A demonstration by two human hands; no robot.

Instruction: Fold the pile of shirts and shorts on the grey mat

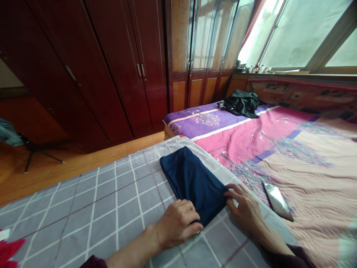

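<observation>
A person stands over a folded navy cloth [192,182], which lies flat on a grey checked sheet [117,201], close to the sheet's edge. The left hand [177,223] rests on the near end of the cloth, with the back of the hand up and the fingers a little bent, and it does not close around anything. The right hand [245,208] is open, with the fingers spread, and the fingertips [227,192] touch the right side of the cloth. Beside the sheet is a pink quilt [279,149], and a phone [277,201] lies on it, just past the right hand. A black cloth [242,103] is in a heap far on the quilt, near a dark red wardrobe [111,67]. A red cloth [8,249] shows at the lower left corner.
</observation>
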